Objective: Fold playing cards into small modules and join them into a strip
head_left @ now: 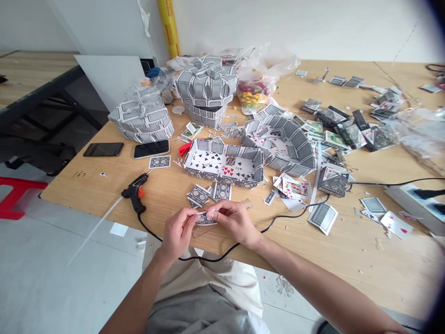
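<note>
At the lower centre of the frame, the left hand (179,232) and right hand (238,221) pinch a card (206,220) from either side, apparently to control its bend. The glue gun (134,192) lies at centre left, nozzle pointing away from both hands, probably for safety; the tray (222,179) sits beyond, leaving working room.

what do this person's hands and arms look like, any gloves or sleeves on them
The left hand and right hand are ungloved, with no watch or bracelet visible. The left forearm and right forearm are bare, with no sleeve in view.
</note>
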A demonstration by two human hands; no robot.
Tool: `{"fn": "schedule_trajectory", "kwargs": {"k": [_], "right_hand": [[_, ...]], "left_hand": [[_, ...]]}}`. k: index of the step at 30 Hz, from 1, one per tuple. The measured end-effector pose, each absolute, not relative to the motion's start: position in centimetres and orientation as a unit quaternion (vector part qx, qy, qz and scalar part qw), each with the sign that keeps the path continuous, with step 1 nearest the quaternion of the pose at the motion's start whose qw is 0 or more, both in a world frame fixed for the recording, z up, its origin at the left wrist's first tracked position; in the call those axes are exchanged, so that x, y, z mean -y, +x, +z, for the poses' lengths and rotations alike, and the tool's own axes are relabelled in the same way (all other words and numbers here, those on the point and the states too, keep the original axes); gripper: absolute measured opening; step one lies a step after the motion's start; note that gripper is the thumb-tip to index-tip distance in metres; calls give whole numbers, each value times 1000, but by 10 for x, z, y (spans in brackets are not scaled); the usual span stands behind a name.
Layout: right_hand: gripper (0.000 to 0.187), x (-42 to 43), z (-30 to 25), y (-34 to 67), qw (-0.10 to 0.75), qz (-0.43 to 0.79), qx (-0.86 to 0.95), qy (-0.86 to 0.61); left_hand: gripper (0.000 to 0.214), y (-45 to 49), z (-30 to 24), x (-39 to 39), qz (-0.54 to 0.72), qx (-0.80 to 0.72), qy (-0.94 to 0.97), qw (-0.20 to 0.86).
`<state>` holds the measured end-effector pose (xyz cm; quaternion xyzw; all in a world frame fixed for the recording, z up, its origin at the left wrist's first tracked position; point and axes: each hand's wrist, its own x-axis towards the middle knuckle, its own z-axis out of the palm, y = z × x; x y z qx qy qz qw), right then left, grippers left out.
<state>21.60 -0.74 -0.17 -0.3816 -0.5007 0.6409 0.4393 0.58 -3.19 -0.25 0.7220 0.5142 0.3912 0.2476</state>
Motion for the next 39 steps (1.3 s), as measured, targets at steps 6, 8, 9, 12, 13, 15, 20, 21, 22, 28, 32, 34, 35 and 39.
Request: {"fn": "schedule_trajectory", "kwargs": {"k": [6, 8, 9, 12, 13, 15, 20, 21, 22, 28, 32, 34, 35, 39], "right_hand": [[45, 2, -9, 218, 404, 639, 533, -380], [45, 3, -8, 219, 392, 627, 555, -381], [45, 3, -7, 219, 389, 618, 566, -382], [46, 7, -2, 218, 395, 587, 592, -386], [46, 8, 0, 217, 401, 578, 596, -387], [46, 10, 2, 215, 411, 571, 593, -392], [49, 10, 1, 213, 401, 616, 547, -400], [50, 10, 0, 213, 391, 631, 541, -395], [50, 10, -1, 213, 377, 645, 540, -388], [52, 11, -1, 215, 303, 695, 550, -351], [54, 10, 3, 216, 290, 712, 540, -341], [54, 11, 4, 217, 280, 715, 540, -345], [54, 11, 4, 217, 277, 714, 541, -349], [55, 13, 3, 214, 285, 700, 546, -362]], "left_hand": [[25, 6, -2, 30, 377, -547, 691, 286], [25, 7, -2, 30, 374, -548, 690, 288], [25, 7, -2, 30, 372, -548, 691, 290], [26, 8, 0, 30, 372, -546, 686, 305], [27, 8, 1, 30, 373, -546, 682, 313], [29, 9, 3, 29, 377, -548, 672, 326], [34, 10, 4, 28, 377, -562, 650, 346], [34, 10, 3, 28, 376, -565, 646, 349], [34, 9, 1, 28, 376, -568, 642, 351], [32, 8, -6, 28, 378, -568, 617, 392], [33, 9, -3, 27, 373, -567, 624, 387], [33, 10, -1, 26, 371, -568, 625, 387], [34, 10, -1, 26, 371, -567, 623, 390], [37, 10, 1, 23, 368, -564, 612, 415]]}}
